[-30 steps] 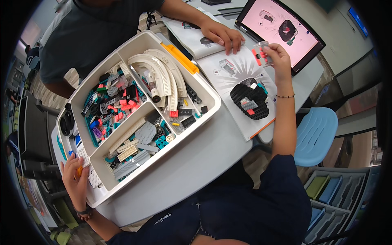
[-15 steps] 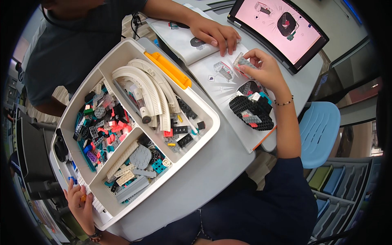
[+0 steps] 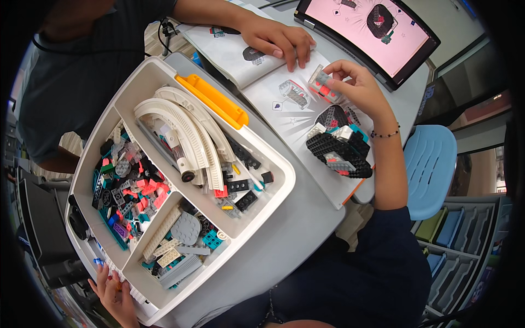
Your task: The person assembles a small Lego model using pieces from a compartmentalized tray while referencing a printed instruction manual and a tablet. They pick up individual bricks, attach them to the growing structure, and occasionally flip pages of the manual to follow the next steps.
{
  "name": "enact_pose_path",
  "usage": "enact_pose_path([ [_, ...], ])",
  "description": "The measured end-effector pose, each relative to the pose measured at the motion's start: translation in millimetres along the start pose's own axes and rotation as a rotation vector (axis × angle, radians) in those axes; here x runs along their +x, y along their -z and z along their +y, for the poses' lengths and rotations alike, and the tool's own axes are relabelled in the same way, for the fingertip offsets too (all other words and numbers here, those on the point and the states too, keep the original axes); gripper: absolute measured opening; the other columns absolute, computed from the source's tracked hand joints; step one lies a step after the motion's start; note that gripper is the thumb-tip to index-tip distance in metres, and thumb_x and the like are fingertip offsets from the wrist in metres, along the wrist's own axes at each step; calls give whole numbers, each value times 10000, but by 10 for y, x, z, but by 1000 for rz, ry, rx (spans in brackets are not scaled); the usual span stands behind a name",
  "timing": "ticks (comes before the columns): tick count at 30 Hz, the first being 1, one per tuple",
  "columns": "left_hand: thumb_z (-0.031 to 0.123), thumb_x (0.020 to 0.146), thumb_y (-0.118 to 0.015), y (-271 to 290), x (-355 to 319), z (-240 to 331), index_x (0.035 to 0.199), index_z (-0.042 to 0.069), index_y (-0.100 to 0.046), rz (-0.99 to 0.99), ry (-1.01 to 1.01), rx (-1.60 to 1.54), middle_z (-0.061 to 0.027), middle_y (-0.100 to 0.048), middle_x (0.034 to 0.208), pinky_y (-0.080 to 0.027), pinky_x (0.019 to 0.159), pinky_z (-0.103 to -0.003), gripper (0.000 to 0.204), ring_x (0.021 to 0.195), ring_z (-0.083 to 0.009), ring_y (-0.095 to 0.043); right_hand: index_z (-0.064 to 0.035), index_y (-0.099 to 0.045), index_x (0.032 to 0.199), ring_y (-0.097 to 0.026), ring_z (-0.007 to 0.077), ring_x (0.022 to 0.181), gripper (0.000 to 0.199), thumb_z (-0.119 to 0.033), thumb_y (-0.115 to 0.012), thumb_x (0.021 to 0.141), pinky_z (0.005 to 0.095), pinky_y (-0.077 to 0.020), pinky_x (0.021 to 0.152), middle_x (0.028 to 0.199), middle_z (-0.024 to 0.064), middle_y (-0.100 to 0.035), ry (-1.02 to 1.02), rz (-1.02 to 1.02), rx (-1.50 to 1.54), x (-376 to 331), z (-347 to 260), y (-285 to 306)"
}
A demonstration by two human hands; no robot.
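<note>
Our right hand point(image 3: 354, 87) pinching a gray-and-coral brick assembly point(image 3: 322, 85) over the open booklet point(image 3: 298, 117), our left hand point(image 3: 114, 298) at the tray point(image 3: 229, 245), grip unclear.

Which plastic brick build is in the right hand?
The small grey-and-coral build, in the right hand; the larger, mostly black build rests on the open paper booklet.

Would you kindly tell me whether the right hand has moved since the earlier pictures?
Yes; the right hand has moved away from the laptop, toward the person's side.
</note>
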State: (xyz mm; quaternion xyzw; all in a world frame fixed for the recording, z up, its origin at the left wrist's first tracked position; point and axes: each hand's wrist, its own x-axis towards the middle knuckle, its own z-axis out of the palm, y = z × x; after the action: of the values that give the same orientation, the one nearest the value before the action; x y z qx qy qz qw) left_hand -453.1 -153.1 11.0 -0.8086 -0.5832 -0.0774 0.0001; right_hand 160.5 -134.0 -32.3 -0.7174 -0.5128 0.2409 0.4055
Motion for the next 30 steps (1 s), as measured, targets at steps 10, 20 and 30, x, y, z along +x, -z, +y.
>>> enact_pose_path([
  [10, 140, 784, -710, 73, 40, 78, 1028, 2, -694, -42, -34, 7, -150, -638, 1171, -190, 1095, -518, 280, 1160, -272, -557, -41, -624, 903, -573, 148, 881, 280, -199, -732, 698, 303, -483, 685, 923, 58, -606, -46, 52, -35, -52, -95, -85],
  [20, -48, 738, -625, -64, -26, -78, 907, 1, -640, 5, 21, -123, -150, -570, 1263, -37, 1133, -512, 176, 1261, -321, -472, -26, -640, 886, -594, 125, 835, 268, -215, -755, 734, 262, -472, 688, 851, 43, -638, 87, 214, -51, 35, 141, -63],
  [30, -34, 743, -629, -32, -23, 19, 962, -2, -659, 0, 51, -140, -165, -572, 1252, -45, 1131, -509, 223, 1240, -311, -491, -32, -608, 1147, -604, 148, 936, 384, -200, -696, 813, 277, -476, 832, 1057, 64, -630, 64, 2, 150, 175, 235, 157],
])
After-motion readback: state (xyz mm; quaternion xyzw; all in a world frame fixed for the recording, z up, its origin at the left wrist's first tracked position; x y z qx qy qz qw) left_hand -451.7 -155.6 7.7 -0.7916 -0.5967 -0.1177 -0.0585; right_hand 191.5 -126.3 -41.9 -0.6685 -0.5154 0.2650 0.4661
